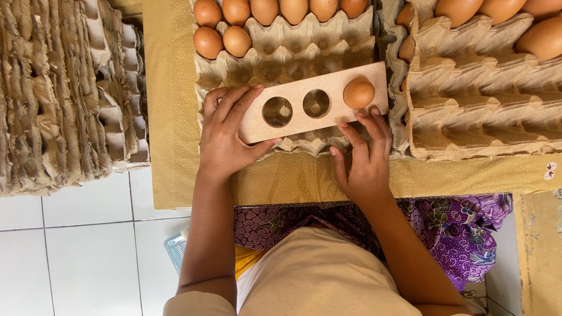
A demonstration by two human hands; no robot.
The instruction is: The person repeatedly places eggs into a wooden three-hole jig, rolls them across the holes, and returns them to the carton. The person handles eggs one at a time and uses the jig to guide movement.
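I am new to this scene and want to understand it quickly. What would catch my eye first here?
First, the wooden board with three round holes at centre, lying on an egg tray, with one brown egg sitting in its right hole. The left hand holds the board's left end; the right hand touches its lower right edge. A tall stack of empty trays stands left.

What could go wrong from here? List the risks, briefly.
1. The egg sits in the end hole of the wooden board; if the board tips, it might roll off or crack.
2. The board rests on the uneven egg tray, steadied only by the left hand and the right hand; a slip could shift it.
3. A shifting board might knock the loose eggs just behind it.
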